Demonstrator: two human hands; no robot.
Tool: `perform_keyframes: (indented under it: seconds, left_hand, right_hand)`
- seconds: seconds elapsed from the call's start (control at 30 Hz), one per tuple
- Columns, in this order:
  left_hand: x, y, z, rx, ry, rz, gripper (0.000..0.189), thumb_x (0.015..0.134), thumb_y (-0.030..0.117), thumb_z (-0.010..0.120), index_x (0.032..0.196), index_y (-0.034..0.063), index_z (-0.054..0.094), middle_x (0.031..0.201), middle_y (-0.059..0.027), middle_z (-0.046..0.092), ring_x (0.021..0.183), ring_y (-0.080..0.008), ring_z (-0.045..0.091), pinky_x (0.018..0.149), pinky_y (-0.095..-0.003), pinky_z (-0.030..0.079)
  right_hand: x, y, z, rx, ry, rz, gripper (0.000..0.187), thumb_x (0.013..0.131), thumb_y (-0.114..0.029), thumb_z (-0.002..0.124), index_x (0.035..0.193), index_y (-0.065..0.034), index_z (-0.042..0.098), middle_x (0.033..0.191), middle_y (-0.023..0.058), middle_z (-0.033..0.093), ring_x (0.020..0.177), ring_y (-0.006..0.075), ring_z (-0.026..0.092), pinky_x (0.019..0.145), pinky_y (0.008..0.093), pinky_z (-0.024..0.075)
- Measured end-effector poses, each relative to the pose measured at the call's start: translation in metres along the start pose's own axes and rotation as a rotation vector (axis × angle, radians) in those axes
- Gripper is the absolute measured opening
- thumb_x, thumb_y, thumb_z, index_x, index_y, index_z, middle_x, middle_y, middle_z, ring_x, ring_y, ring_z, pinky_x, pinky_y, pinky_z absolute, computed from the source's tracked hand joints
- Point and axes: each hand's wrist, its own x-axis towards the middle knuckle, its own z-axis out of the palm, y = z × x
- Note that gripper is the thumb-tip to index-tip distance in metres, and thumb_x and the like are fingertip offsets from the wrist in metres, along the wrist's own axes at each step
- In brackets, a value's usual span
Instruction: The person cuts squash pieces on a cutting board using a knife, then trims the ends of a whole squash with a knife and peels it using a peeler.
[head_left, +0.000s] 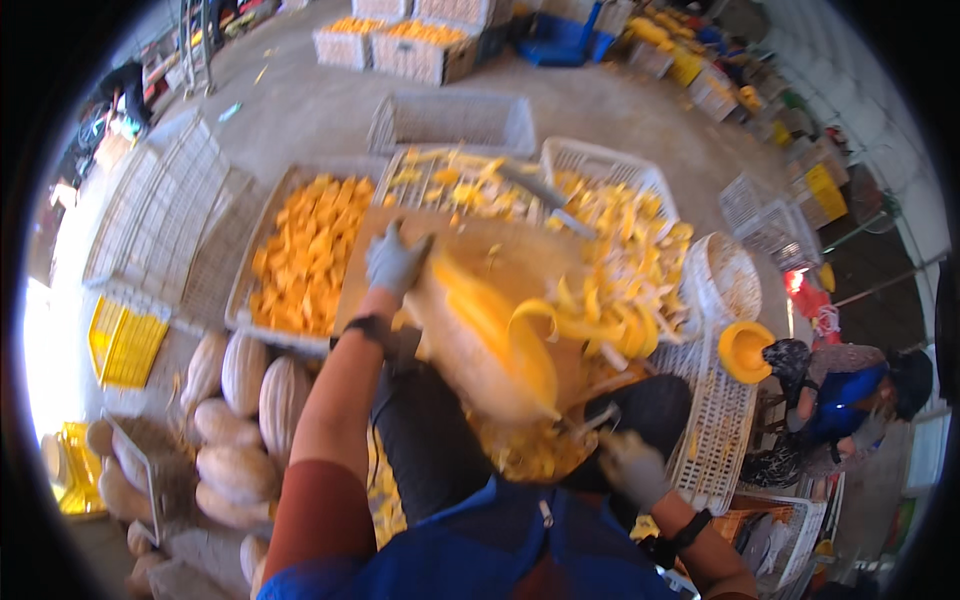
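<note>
A large pumpkin (487, 345), blurred and partly peeled to a yellow strip, lies tilted across a wooden board (465, 232). My left hand (397, 259), in a grey glove, is at its upper left end with the fingers spread against it. Below the pumpkin's right end, my right hand (634, 469), also gloved, is closed on a peeler (600, 424), whose details are blurred. A long curl of yellow peel (555, 319) hangs over the pumpkin's right side. A large knife (544, 195) lies beyond the board on a crate of peel.
Orange pumpkin chunks (307, 255) fill a crate left of the board. Peelings (630, 240) heap at the right beside a white bucket (724, 277). Whole pumpkins (236, 469) lie at lower left, near stacked crates (161, 217). A co-worker (847, 405) sits at the right.
</note>
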Motion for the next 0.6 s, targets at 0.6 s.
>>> perform_keyframes:
  seconds: [0.6]
  left_hand:
    - [-0.009, -0.001, -0.015, 0.08, -0.205, -0.109, 0.08, 0.076, 0.065, 0.058, 0.138, 0.0171, 0.041, 0.137, -0.0276, 0.035, 0.125, -0.0464, 0.035, 0.105, -0.0476, 0.032]
  right_hand:
    - [0.026, -0.053, 0.0, 0.02, 0.305, -0.365, 0.039, 0.08, -0.017, 0.059, 0.118, -0.014, 0.058, 0.103, 0.0082, 0.059, 0.068, 0.0239, 0.062, 0.057, 0.033, 0.0529]
